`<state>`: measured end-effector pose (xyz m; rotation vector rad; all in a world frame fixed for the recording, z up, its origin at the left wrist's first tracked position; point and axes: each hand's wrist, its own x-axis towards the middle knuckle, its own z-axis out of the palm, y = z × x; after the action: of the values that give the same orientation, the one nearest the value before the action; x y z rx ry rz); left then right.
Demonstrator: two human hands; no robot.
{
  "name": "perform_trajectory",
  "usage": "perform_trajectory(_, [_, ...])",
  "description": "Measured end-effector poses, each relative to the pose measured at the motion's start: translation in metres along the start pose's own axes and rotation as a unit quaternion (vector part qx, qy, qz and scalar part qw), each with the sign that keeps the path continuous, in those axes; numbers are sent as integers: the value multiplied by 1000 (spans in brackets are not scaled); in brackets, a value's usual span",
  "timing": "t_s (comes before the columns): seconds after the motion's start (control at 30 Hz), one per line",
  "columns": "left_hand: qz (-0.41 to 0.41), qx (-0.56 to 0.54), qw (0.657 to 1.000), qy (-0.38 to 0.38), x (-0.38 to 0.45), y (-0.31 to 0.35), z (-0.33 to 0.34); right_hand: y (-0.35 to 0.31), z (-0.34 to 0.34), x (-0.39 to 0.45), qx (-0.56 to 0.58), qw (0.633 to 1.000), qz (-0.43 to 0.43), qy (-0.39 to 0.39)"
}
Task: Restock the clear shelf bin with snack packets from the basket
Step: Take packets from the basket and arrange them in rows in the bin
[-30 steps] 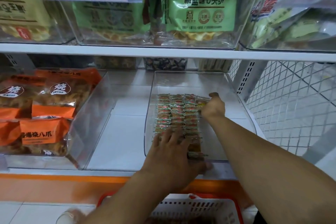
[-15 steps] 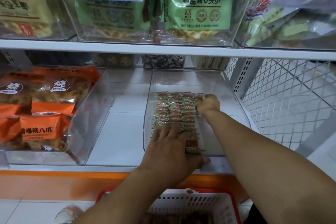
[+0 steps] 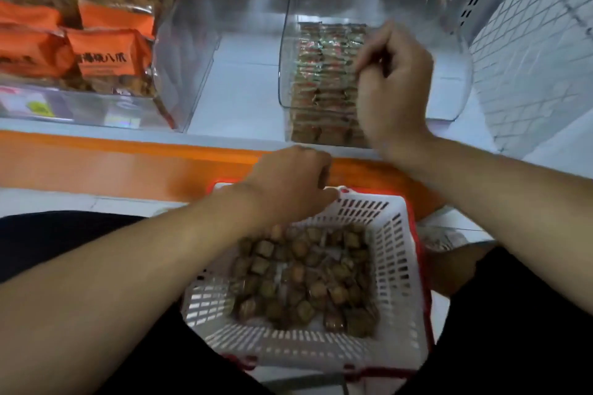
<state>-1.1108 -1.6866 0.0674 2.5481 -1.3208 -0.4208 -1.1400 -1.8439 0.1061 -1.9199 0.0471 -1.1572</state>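
Beyond my loosely curled, seemingly empty right hand (image 3: 393, 86), the clear plastic shelf bin (image 3: 462, 51) holds neat rows of small snack packets (image 3: 324, 74) across only its left part; under my left hand (image 3: 288, 183), fingers curled with any hold hidden, the white slotted plastic basket (image 3: 398, 266) is still well stocked.

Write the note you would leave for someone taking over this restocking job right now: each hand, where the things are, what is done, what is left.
Left hand: over the basket's far rim, fingers curled; whether it holds anything is hidden.
Right hand: above the bin, fingers loosely curled, apparently holding nothing.
Done: packets lie in neat rows along the bin's left side.
Left: the bin's right side is bare; many packets remain in the basket. Keep moving them across and lining them up.
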Motion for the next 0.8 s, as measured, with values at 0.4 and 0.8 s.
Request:
perform_trajectory(0.4, [-163,-49,915,-366,-71,-89,205,113,-41,-296,-265,643,385,-606])
perform_trajectory(0.8, [-116,-128,970,-169,-46,-83,306,156,-7,-360,-263,662,451,-539])
